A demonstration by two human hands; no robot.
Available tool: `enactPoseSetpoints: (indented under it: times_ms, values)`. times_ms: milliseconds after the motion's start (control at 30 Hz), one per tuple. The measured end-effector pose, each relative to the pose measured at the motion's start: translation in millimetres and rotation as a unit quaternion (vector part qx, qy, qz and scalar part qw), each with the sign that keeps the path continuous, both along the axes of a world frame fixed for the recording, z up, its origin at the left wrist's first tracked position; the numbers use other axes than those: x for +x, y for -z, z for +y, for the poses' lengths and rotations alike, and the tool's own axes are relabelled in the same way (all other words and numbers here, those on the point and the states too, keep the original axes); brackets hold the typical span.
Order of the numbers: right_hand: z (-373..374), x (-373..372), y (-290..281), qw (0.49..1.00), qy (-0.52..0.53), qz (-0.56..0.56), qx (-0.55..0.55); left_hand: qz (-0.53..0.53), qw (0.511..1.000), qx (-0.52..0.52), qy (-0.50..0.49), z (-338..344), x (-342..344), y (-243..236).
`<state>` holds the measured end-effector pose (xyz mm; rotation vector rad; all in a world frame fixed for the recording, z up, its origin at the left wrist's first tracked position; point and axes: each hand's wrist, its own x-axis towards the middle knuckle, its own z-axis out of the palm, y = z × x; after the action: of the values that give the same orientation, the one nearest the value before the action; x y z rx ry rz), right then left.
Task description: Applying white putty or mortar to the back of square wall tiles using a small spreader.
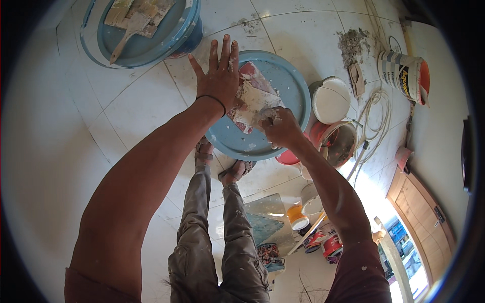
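A reddish flat plate (pixel 251 72) smeared with cream putty (pixel 252 98) lies on a round blue lid (pixel 290 86). My left hand (pixel 218 76) is open beside it, fingers spread over the lid's left edge, its thumb near the plate's edge. From the other side, my right hand (pixel 282 127) closes around what looks like a putty-caked scraper (pixel 268 102); most of its handle is hidden in my fist. The scraper's pale, broad part rests against the putty on the plate. Dried pale crust covers the fingers of my right hand.
A blue bucket (pixel 189 38) at upper left carries a brush (pixel 132 31) and putty-smeared boards. To the right stand a white-lidded pail (pixel 331 100), an open pail (pixel 341 144), coiled cable (pixel 379 116) and a tipped bucket (pixel 404 76). Paint cans (pixel 298 217) stand near the door (pixel 419 217).
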<state>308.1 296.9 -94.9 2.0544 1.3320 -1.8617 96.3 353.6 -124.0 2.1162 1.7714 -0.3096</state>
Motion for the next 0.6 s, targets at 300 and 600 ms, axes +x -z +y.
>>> enactPoseSetpoints:
  times_ms: [300,600]
  values:
    - [-30.7,9.1,16.4,0.995,0.091,-0.022,0.014,0.008,0.997,0.07,0.0,-4.0,-1.8,14.0]
    - [-63.3,-17.3,15.5,0.962,0.267,0.017,0.049,0.048,0.998,0.045,0.012,-1.8,-1.8,12.5]
